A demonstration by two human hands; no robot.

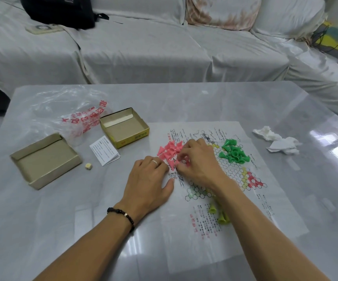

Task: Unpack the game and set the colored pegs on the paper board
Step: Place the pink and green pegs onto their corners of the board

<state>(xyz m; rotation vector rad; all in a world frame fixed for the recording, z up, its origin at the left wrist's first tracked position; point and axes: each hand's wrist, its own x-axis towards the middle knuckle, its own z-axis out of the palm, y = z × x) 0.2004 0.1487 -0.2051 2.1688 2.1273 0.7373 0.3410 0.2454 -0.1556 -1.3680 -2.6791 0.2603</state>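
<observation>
From the head camera, the paper board [221,191] lies flat on the grey table [184,100], and everything else sits around it. On the board's far side is a heap of pink pegs [169,150], with a heap of green pegs [233,153] beside it toward the board's right edge, and a few yellow-green pegs [222,217] lying nearer the person. The left hand [151,179] rests palm down with fingers together on the board's left edge, just below the pink heap, holding nothing I can see. The right hand [199,159] has its fingers curled together at the pink pegs; whether it grips one I cannot tell. Left of the board stand two open box halves [45,160] [124,126], a folded leaflet [104,151], a small die [88,166] and a plastic bag [68,114]. Crumpled tissues [275,141] lie to the board's right.
</observation>
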